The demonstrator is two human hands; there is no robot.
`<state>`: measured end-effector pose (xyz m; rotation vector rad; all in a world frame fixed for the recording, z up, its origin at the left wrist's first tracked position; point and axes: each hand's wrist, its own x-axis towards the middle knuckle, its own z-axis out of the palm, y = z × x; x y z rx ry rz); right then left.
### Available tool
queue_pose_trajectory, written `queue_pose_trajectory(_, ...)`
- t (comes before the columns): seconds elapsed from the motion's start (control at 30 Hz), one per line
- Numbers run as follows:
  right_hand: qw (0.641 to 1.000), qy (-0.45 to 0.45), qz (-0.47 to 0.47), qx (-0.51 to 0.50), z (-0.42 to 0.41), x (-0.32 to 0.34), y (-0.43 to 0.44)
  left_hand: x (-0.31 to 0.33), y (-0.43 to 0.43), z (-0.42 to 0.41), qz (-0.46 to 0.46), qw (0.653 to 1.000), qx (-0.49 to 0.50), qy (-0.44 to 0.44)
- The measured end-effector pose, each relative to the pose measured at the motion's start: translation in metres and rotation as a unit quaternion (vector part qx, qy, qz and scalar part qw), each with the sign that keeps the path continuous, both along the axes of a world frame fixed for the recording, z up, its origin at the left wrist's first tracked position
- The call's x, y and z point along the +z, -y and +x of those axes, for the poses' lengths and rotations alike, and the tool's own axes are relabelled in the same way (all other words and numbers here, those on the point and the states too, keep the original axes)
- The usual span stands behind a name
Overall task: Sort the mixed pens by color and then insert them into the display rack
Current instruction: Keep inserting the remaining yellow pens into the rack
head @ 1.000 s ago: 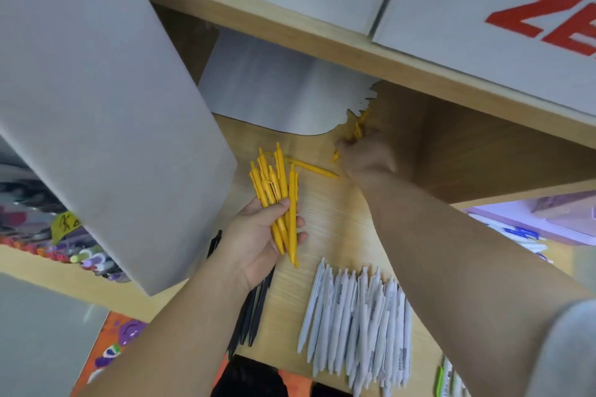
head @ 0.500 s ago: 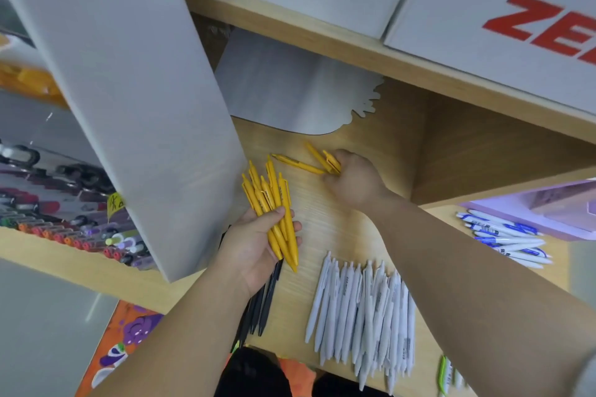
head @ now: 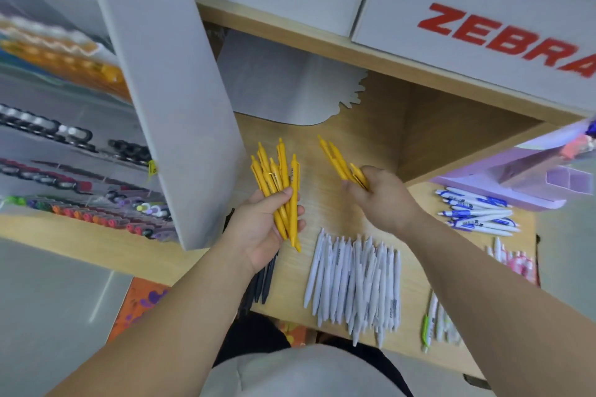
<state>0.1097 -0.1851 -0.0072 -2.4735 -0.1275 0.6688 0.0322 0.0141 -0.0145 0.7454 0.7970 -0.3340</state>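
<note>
My left hand point(head: 263, 226) grips a bundle of several yellow pens point(head: 277, 180) that fan upward above the wooden counter point(head: 322, 203). To its right, my right hand point(head: 383, 195) holds a few more yellow pens point(head: 337, 159), lifted off the wood and pointing up to the left. A row of several white pens point(head: 354, 280) lies on the counter near the front edge. Dark pens point(head: 264, 277) lie partly hidden under my left wrist. White pens with blue clips point(head: 474, 213) lie in a pile at the right.
A tall white panel point(head: 167, 90) stands at the left of the counter, with racks of coloured pens point(head: 90, 213) beyond it. White ZEBRA boxes point(head: 483, 10) sit on the shelf above. A purple display box point(head: 532, 177) is at the right; pink-marked and green-clipped pens lie at the front right.
My right hand has lifted the loose yellow pens off the counter and drawn back from the rear of the shelf. The left hand still holds its bundle.
</note>
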Motion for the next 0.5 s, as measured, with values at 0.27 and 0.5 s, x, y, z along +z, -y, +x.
queue_pose_trajectory(0.27, 0.973, -0.084, 0.183, -0.109, -0.097, 0.064, 0.069, 0.059, 0.024, -0.02, -0.037, 0.994, -0.058, 0.09)
queue_pose_trajectory(0.5, 0.962, -0.149, 0.228, -0.029, -0.136, 0.061, 0.098, 0.085, 0.054, -0.089, 0.029, 0.991, 0.014, 0.129)
